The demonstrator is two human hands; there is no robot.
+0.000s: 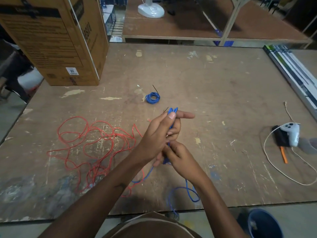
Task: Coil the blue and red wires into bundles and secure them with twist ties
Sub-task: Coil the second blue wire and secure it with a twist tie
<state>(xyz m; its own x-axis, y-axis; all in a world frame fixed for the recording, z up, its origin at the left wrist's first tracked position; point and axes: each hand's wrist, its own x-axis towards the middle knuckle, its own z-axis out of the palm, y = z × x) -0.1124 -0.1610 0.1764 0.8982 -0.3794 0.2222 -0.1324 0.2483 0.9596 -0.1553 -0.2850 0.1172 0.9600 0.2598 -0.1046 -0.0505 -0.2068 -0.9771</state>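
Observation:
My left hand (158, 134) grips a flattened coil of blue wire (173, 111), thumb pressed on its top loops, forefinger pointing right; a thin black twist tie sticks out beside the loops. Just below it, my right hand (180, 156) pinches the same blue wire at the coil's lower end. The loose rest of the blue wire (189, 193) trails down to the table's front edge. A finished small blue bundle (152, 98) with a black tie lies further back. A loose tangle of red wire (96, 148) spreads over the table at the left.
A big cardboard box (56, 40) stands at the back left. At the right lie a white game controller (291, 134), a black object, an orange tool (283, 157) and a looped white cord (274, 169). Long flat boxes (295, 74) line the right edge. A blue bucket (264, 224) sits below the table.

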